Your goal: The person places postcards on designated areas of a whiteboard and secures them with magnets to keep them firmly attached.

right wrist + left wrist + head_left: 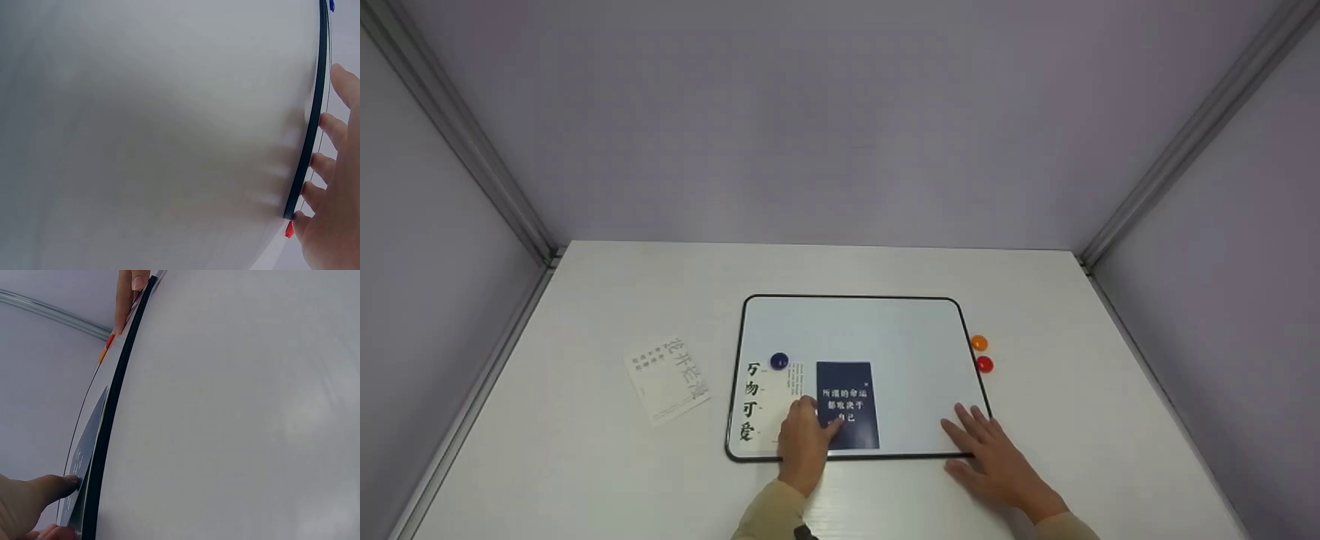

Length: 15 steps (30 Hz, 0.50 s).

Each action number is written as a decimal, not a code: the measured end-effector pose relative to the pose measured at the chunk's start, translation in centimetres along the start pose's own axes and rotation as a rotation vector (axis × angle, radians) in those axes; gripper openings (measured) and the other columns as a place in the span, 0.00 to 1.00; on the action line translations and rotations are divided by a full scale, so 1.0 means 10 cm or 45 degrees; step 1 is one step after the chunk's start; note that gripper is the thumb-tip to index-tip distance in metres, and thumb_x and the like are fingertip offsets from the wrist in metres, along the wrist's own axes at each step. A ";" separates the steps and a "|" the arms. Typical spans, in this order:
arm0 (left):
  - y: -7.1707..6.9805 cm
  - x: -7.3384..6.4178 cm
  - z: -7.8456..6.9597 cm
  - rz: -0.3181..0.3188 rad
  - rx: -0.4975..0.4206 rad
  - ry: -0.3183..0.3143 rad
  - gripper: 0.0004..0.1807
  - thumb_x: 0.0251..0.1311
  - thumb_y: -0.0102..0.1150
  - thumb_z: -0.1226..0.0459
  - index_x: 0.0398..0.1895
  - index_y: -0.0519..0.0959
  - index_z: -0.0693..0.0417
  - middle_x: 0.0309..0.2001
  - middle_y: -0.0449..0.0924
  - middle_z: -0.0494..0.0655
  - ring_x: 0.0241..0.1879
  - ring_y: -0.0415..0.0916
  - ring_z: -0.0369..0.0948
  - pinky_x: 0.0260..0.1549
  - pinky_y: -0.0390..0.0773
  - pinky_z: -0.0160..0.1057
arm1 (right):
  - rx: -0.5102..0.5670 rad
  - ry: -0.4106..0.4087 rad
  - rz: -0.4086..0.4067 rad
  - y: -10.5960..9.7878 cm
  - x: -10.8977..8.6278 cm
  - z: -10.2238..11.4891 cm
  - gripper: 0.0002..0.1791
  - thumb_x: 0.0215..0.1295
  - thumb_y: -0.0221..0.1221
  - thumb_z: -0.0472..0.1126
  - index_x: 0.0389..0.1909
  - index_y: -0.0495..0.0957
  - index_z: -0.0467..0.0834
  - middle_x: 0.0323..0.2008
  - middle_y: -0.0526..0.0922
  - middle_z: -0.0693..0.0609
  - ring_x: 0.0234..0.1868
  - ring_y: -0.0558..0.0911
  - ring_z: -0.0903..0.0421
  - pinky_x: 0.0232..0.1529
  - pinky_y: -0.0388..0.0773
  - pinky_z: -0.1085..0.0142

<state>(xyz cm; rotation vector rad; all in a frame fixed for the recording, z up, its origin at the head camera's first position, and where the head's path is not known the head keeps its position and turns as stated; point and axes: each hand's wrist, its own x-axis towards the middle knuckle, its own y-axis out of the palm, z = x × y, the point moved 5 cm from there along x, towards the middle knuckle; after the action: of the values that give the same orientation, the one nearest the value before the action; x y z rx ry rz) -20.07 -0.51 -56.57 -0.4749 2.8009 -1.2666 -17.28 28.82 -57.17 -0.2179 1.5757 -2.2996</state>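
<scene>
A whiteboard (915, 375) with a black rim lies flat on the table. My left hand (804, 442) is at its lower edge, thumb on the front of a dark blue card (856, 435) with white writing, the other fingers curled at the card's left edge. In the left wrist view the thumb (59, 485) bears on that card. Left of it, a white card (769, 405) with large black characters lies on the board, a dark blue round magnet (779, 361) at its top. My right hand (990, 465) rests with spread fingers over the board's lower right corner.
An orange magnet (979, 343) and a red magnet (985, 364) lie just off the board's right edge. Another white card (667, 382) with grey writing lies tilted on the table (585, 465) to the left. Pale walls (825, 135) enclose the back and sides.
</scene>
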 end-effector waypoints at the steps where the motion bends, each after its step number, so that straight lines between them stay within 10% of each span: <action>1: 0.00 0.00 0.00 -0.001 0.003 0.002 0.24 0.40 0.77 0.57 0.37 0.76 0.59 0.33 0.80 0.51 0.30 0.80 0.46 0.29 0.80 0.43 | 0.001 -0.002 0.001 0.00 0.00 0.00 0.33 0.68 0.51 0.61 0.71 0.63 0.52 0.75 0.57 0.44 0.77 0.53 0.38 0.72 0.49 0.37; 5: -0.01 0.00 -0.01 -0.006 0.005 0.035 0.24 0.41 0.76 0.58 0.37 0.76 0.60 0.32 0.80 0.51 0.28 0.80 0.45 0.28 0.79 0.42 | 0.035 0.016 0.010 0.02 0.01 -0.03 0.34 0.67 0.51 0.62 0.71 0.62 0.54 0.76 0.56 0.46 0.77 0.52 0.39 0.81 0.31 0.58; 9: -0.02 -0.01 -0.04 -0.039 0.008 0.081 0.23 0.41 0.76 0.59 0.35 0.76 0.60 0.30 0.79 0.51 0.26 0.79 0.45 0.25 0.78 0.42 | 0.054 0.034 0.017 0.04 0.02 -0.05 0.34 0.66 0.52 0.63 0.71 0.62 0.55 0.76 0.55 0.47 0.78 0.51 0.40 0.63 0.12 0.89; 15: -0.04 -0.03 -0.05 -0.046 0.023 0.114 0.21 0.43 0.75 0.59 0.34 0.75 0.60 0.29 0.77 0.50 0.25 0.77 0.45 0.23 0.78 0.42 | 0.054 0.044 0.017 0.03 0.01 -0.05 0.34 0.66 0.52 0.63 0.71 0.63 0.55 0.76 0.56 0.48 0.78 0.51 0.41 0.68 0.14 0.84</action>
<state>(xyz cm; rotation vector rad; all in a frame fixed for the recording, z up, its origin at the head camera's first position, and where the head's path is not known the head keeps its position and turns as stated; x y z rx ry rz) -19.79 -0.30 -55.98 -0.4821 2.8632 -1.3520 -17.53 29.15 -57.65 -0.1569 1.5381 -2.3360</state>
